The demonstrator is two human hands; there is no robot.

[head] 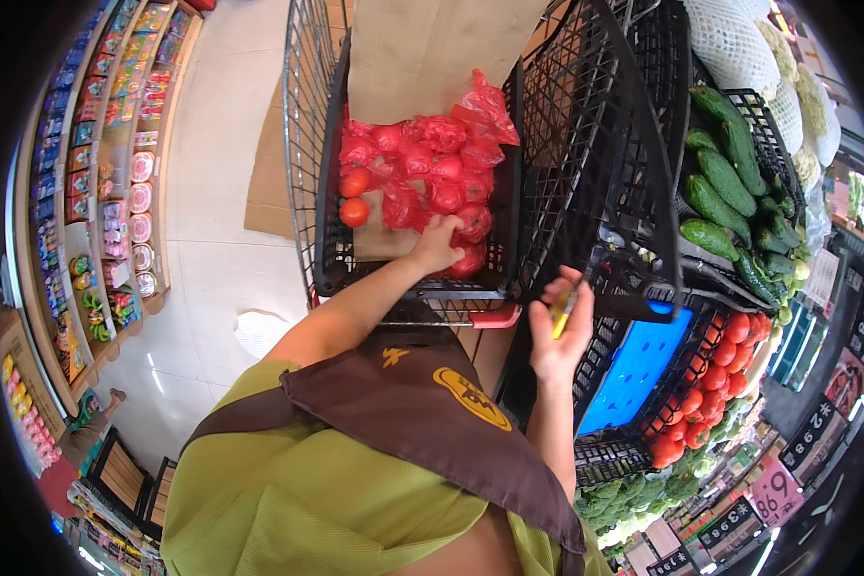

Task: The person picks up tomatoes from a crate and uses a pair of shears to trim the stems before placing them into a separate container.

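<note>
My left hand reaches into a black plastic crate in a wire shopping cart. Its fingers are spread at tomatoes covered by red plastic bags; whether they grip one I cannot tell. Two uncovered tomatoes lie at the crate's left side. A cardboard sheet covers the crate's far part. Right of the cart's red handle, my right hand holds a small yellow-handled tool, perhaps a cutter, near the edge of a stack of black crates.
Black crates stand at the right, beside cucumbers, a blue crate panel and piled tomatoes. Broccoli lies lower right. Shelves of packaged goods line the left. Another person is at lower left.
</note>
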